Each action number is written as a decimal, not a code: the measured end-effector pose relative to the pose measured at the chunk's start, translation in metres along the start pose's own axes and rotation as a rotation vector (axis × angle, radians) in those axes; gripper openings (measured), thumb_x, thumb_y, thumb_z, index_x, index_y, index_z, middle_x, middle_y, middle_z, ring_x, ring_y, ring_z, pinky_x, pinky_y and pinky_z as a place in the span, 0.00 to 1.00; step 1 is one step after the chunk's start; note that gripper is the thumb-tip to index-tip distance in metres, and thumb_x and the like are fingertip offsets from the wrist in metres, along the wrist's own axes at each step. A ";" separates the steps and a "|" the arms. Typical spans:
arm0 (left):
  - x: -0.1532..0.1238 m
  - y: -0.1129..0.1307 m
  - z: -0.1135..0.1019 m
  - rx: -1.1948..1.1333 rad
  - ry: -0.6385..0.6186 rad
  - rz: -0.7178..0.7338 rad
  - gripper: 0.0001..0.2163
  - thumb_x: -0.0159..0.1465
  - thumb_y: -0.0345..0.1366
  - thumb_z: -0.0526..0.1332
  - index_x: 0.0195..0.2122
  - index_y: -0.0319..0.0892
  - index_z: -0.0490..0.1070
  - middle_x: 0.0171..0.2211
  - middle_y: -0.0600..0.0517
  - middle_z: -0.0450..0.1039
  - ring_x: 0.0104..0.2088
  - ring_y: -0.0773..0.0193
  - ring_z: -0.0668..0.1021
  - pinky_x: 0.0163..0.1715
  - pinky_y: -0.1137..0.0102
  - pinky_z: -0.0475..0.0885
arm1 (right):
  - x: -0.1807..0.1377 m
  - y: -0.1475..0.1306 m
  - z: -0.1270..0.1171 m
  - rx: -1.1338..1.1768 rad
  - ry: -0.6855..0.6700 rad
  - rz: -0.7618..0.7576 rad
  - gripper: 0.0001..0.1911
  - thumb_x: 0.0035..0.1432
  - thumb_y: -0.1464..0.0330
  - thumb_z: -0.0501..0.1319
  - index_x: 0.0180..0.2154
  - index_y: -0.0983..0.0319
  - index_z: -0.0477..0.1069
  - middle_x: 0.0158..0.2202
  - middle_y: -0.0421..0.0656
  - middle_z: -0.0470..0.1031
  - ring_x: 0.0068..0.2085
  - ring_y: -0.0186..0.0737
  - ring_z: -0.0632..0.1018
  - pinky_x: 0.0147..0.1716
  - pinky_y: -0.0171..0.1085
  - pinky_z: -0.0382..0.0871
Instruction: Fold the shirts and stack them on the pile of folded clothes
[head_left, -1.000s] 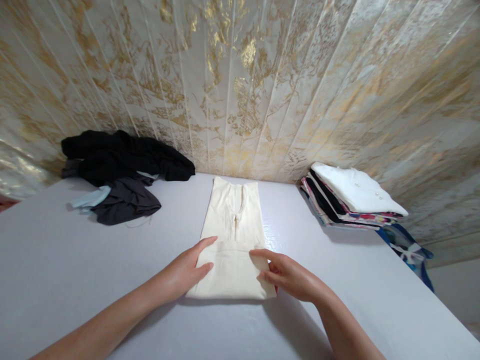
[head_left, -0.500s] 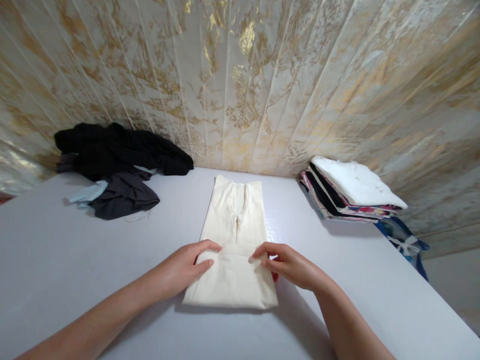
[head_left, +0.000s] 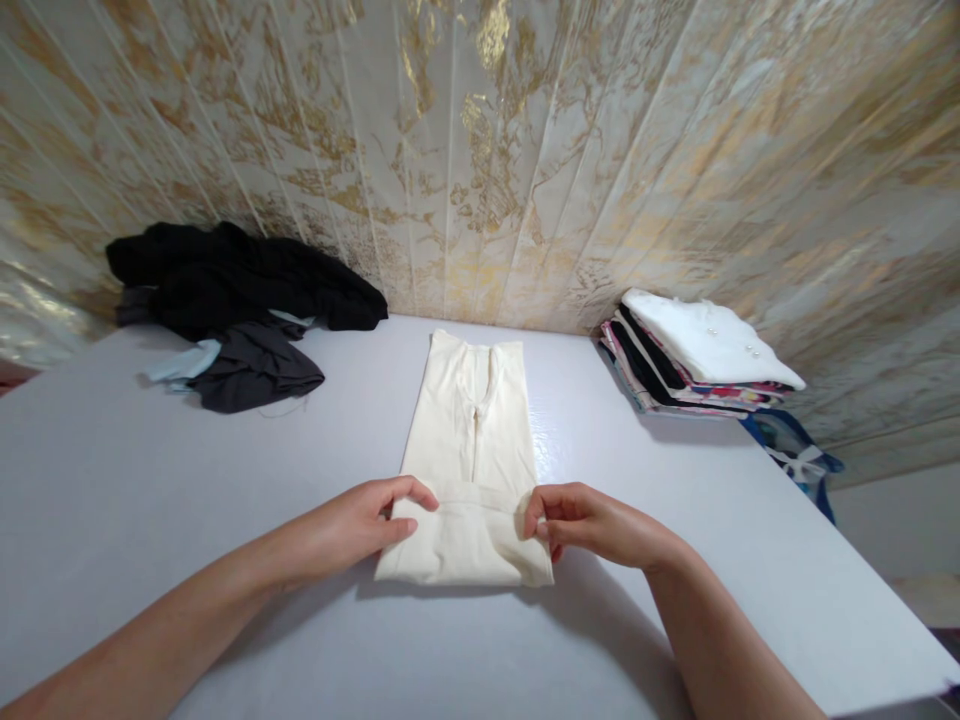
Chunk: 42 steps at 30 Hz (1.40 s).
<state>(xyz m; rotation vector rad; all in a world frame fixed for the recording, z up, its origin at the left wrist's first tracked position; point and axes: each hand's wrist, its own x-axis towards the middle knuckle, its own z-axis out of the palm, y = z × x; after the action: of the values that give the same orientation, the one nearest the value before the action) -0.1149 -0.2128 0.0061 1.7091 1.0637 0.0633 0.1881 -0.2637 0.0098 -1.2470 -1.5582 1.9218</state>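
A cream shirt (head_left: 469, 425) lies folded into a narrow upright rectangle in front of me, its neckline and front slit facing up. Its lower end is turned up into a flap. At the flap's left edge, my left hand (head_left: 379, 515) grips the cloth, thumb and index finger showing on top and the other fingers mostly hidden. My right hand (head_left: 566, 520) pinches the flap's right edge between thumb and curled fingers. Soft creases run across the flap between the two hands.
A heap of black clothes (head_left: 247, 280) lies at the back left, with a dark grey garment (head_left: 259, 365) and a light blue cloth (head_left: 184, 362). A stack of folded clothes (head_left: 709, 345), white on top, stands back right. A blue item (head_left: 795, 450) is beside the table (head_left: 720, 540). A patterned curtain (head_left: 465, 160) hangs behind.
The right hand has closed more tightly on the flap's right edge and shifted slightly outward. The flap has become more rumpled and its bottom edge sits a little higher. The view has tilted down slightly.
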 end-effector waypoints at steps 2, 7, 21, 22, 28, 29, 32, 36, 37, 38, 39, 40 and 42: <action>-0.004 -0.003 0.004 0.000 -0.006 0.001 0.18 0.59 0.42 0.54 0.49 0.43 0.69 0.22 0.60 0.51 0.24 0.67 0.60 0.25 0.73 0.55 | -0.004 0.005 0.005 -0.049 0.036 0.020 0.13 0.58 0.60 0.62 0.35 0.64 0.70 0.30 0.39 0.68 0.29 0.30 0.71 0.32 0.32 0.68; -0.005 -0.009 0.009 0.039 0.076 0.025 0.18 0.58 0.39 0.53 0.49 0.44 0.68 0.23 0.60 0.53 0.23 0.68 0.59 0.25 0.73 0.54 | -0.008 0.011 0.016 -0.221 0.217 0.018 0.06 0.59 0.68 0.57 0.37 0.63 0.70 0.29 0.38 0.67 0.28 0.31 0.73 0.29 0.32 0.66; -0.018 -0.007 0.011 -0.087 0.055 0.051 0.32 0.60 0.43 0.55 0.65 0.45 0.52 0.35 0.54 0.71 0.31 0.65 0.70 0.31 0.74 0.63 | -0.028 0.016 0.046 -0.352 0.298 0.016 0.25 0.59 0.69 0.57 0.58 0.55 0.60 0.28 0.35 0.61 0.29 0.32 0.64 0.30 0.32 0.59; -0.022 -0.009 0.012 -0.086 0.058 0.037 0.33 0.60 0.43 0.56 0.66 0.45 0.49 0.32 0.55 0.70 0.30 0.65 0.70 0.31 0.74 0.63 | -0.029 0.018 0.049 -0.396 0.332 0.026 0.26 0.59 0.69 0.57 0.59 0.54 0.60 0.27 0.35 0.60 0.28 0.32 0.63 0.29 0.32 0.59; -0.034 -0.019 0.025 0.039 0.221 -0.018 0.31 0.60 0.39 0.54 0.66 0.45 0.51 0.24 0.58 0.61 0.26 0.66 0.67 0.27 0.74 0.60 | -0.028 0.023 0.058 -0.539 0.457 0.042 0.27 0.61 0.68 0.54 0.62 0.54 0.57 0.26 0.35 0.61 0.28 0.34 0.65 0.30 0.33 0.58; -0.034 -0.020 0.026 0.046 0.235 -0.019 0.30 0.61 0.38 0.54 0.66 0.46 0.52 0.24 0.58 0.62 0.26 0.66 0.67 0.28 0.74 0.60 | -0.027 0.024 0.059 -0.555 0.463 0.051 0.27 0.61 0.68 0.53 0.62 0.55 0.57 0.26 0.35 0.62 0.28 0.34 0.66 0.30 0.33 0.58; -0.031 -0.022 0.029 0.081 0.286 0.012 0.27 0.62 0.36 0.52 0.64 0.47 0.56 0.32 0.55 0.68 0.26 0.68 0.68 0.28 0.74 0.62 | -0.026 0.025 0.061 -0.630 0.482 0.082 0.27 0.60 0.67 0.53 0.62 0.55 0.57 0.25 0.36 0.64 0.28 0.36 0.68 0.29 0.33 0.58; -0.026 -0.025 0.031 0.140 0.373 0.100 0.22 0.64 0.35 0.50 0.60 0.47 0.62 0.43 0.51 0.68 0.29 0.68 0.71 0.30 0.73 0.67 | -0.026 0.031 0.063 -0.781 0.520 0.108 0.28 0.60 0.66 0.54 0.62 0.53 0.57 0.26 0.38 0.69 0.27 0.36 0.69 0.28 0.33 0.58; -0.025 -0.026 0.031 0.152 0.385 0.109 0.22 0.64 0.35 0.50 0.59 0.47 0.62 0.44 0.51 0.68 0.30 0.68 0.71 0.31 0.73 0.68 | -0.027 0.032 0.062 -0.820 0.524 0.118 0.27 0.60 0.67 0.54 0.61 0.53 0.58 0.26 0.38 0.69 0.26 0.36 0.69 0.27 0.33 0.58; -0.025 -0.027 0.030 0.162 0.394 0.115 0.21 0.65 0.35 0.50 0.60 0.47 0.62 0.45 0.50 0.68 0.29 0.68 0.72 0.32 0.72 0.69 | -0.028 0.033 0.061 -0.854 0.524 0.131 0.27 0.59 0.67 0.54 0.61 0.53 0.58 0.26 0.37 0.70 0.26 0.35 0.70 0.27 0.33 0.58; -0.025 -0.028 0.030 0.174 0.408 0.118 0.21 0.65 0.36 0.50 0.60 0.47 0.61 0.47 0.50 0.67 0.29 0.69 0.72 0.32 0.72 0.70 | -0.029 0.034 0.060 -0.880 0.523 0.139 0.27 0.59 0.67 0.54 0.60 0.53 0.59 0.26 0.37 0.70 0.25 0.35 0.70 0.26 0.32 0.58; -0.026 -0.028 0.029 0.193 0.435 0.121 0.22 0.65 0.37 0.51 0.61 0.47 0.60 0.49 0.49 0.66 0.29 0.69 0.73 0.32 0.72 0.71 | -0.031 0.033 0.058 -0.900 0.529 0.135 0.26 0.59 0.67 0.55 0.60 0.53 0.60 0.26 0.37 0.71 0.26 0.35 0.71 0.26 0.32 0.59; -0.029 -0.027 0.029 0.266 0.537 0.140 0.22 0.65 0.40 0.52 0.61 0.47 0.59 0.54 0.48 0.64 0.33 0.67 0.75 0.36 0.70 0.73 | -0.033 0.031 0.056 -0.941 0.601 0.075 0.24 0.60 0.68 0.54 0.59 0.54 0.61 0.30 0.39 0.73 0.29 0.37 0.73 0.27 0.34 0.64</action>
<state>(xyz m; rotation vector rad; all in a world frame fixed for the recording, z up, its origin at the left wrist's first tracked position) -0.1339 -0.2533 -0.0145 2.0676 1.3851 0.5150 0.1679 -0.3314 -0.0052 -1.9936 -2.0925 0.6280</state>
